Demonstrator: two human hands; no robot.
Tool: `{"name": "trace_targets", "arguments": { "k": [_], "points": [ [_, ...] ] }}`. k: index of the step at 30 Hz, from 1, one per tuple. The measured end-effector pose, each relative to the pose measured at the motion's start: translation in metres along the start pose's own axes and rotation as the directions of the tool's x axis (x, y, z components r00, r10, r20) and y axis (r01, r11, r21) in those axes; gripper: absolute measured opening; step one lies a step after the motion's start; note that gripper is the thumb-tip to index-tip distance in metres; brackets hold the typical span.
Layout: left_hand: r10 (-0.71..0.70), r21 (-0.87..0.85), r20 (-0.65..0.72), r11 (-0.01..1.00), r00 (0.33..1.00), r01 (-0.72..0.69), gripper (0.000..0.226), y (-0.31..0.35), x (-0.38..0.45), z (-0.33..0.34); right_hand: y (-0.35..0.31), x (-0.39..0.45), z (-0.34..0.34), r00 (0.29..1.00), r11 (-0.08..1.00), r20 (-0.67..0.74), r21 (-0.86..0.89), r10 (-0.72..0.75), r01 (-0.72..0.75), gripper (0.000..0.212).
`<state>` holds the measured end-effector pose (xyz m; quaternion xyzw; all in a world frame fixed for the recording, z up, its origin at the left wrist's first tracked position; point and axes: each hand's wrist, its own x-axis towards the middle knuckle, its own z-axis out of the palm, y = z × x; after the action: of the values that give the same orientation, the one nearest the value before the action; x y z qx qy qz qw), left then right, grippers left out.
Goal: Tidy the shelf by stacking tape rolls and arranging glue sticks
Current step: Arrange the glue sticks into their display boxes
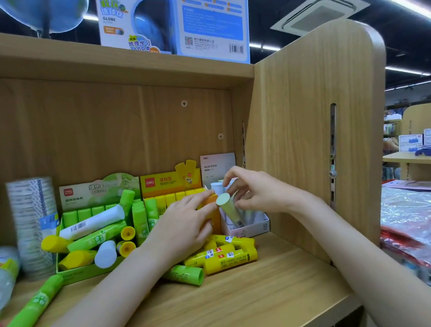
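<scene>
Head view shows us our right hand [252, 191] pinching a pale green glue stick [229, 209] between thumb and fingertips, its round cap end toward us and its lower end tilted down into the white display box [253, 228] at the shelf's right end. Our left hand [186, 225] lies with fairly straight fingers against the orange-yellow display box [171, 184], gripping nothing that we can see. Loose yellow glue sticks [229, 259] lie on the wooden shelf [250, 300] just under that hand. Farther left, a green display box [87, 270] holds jumbled sticks, beside a tall stack of clear tape rolls [33, 225].
</scene>
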<state>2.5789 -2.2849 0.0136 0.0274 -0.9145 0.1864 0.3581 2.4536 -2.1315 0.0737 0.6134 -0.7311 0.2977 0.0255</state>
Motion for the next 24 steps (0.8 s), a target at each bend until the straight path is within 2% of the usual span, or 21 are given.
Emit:
{"name": "trace_targets", "arguments": {
  "k": [4, 8, 10, 12, 15, 17, 21, 24],
  "points": [
    [-0.001, -0.001, 0.009, 1.000, 1.000, 0.001, 0.041, 0.000, 0.000, -0.001, 0.003, -0.002, 0.008, 0.999, 1.000, 0.035, -0.003, 0.015, -0.015, 0.040],
    [-0.047, -0.054, 0.007, 0.997, 0.999, 0.047, 0.046, 0.000, -0.002, -0.002, 0.002, 0.000, -0.001, 0.985, 0.998, -0.162, -0.018, -0.056, 0.054, 0.041],
    [-0.080, -0.095, -0.027, 0.993, 0.996, 0.077, 0.046, 0.001, -0.002, -0.005, -0.002, 0.010, -0.010, 0.939, 0.996, -0.331, -0.005, -0.089, 0.093, 0.038],
    [-0.100, -0.099, -0.075, 0.991, 0.992, 0.093, 0.044, 0.002, -0.001, -0.008, -0.008, 0.026, -0.015, 0.862, 0.992, -0.494, -0.003, -0.114, 0.130, 0.031],
    [-0.163, -0.089, -0.122, 0.984, 0.979, 0.152, 0.040, 0.002, -0.002, -0.009, -0.015, 0.052, -0.014, 0.763, 0.982, -0.635, 0.033, -0.124, 0.188, 0.027],
    [-0.215, -0.114, -0.109, 0.973, 0.971, 0.202, 0.042, 0.002, -0.003, -0.007, -0.013, 0.067, -0.008, 0.768, 0.983, -0.627, 0.021, -0.130, 0.184, 0.027],
    [-0.236, -0.127, -0.091, 0.966, 0.967, 0.224, 0.045, 0.001, -0.003, -0.004, 0.000, 0.081, 0.005, 0.872, 0.994, -0.478, -0.056, -0.105, 0.089, 0.027],
    [-0.234, -0.130, -0.093, 0.967, 0.968, 0.221, 0.044, 0.001, -0.002, -0.004, 0.003, 0.083, 0.001, 0.886, 0.995, -0.455, -0.078, -0.086, 0.057, 0.027]
  ]
}}
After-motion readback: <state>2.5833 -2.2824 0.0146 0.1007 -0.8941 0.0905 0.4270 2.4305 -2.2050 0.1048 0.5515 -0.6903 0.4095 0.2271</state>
